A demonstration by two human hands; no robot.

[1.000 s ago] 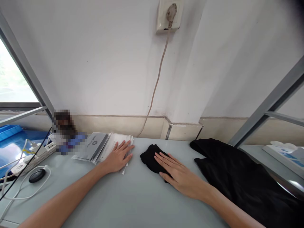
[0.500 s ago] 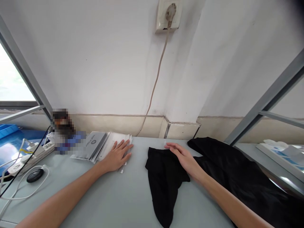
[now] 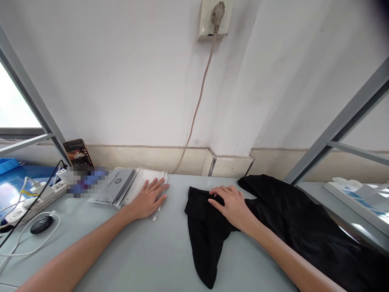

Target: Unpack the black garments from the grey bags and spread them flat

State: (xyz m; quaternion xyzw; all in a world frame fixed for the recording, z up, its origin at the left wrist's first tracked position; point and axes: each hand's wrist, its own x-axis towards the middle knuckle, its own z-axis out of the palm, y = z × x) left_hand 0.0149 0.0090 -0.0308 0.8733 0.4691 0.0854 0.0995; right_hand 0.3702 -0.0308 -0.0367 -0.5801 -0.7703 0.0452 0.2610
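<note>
My left hand (image 3: 148,200) lies flat with fingers spread on a stack of white and clear zip bags (image 3: 142,182). Beside these, to the left, is a grey printed bag (image 3: 121,184). My right hand (image 3: 232,206) rests palm down on a black garment (image 3: 202,231), its fingers slightly bent and apart on the cloth near the upper edge. One narrow piece of the black cloth hangs toward me on the table, and a larger spread of it (image 3: 291,219) runs off to the right under my forearm.
A phone (image 3: 78,153) leans upright at the back left, with a blurred patch before it. A power strip (image 3: 39,202), white cables and a black oval device (image 3: 41,224) lie at the left. Grey frame bars (image 3: 340,121) slant on both sides. A wall socket (image 3: 215,18) has a cord hanging down.
My right hand has turned palm down and its fingers have come onto the black cloth, bending a little. My left hand stays on the bags. The view has shifted slightly.
</note>
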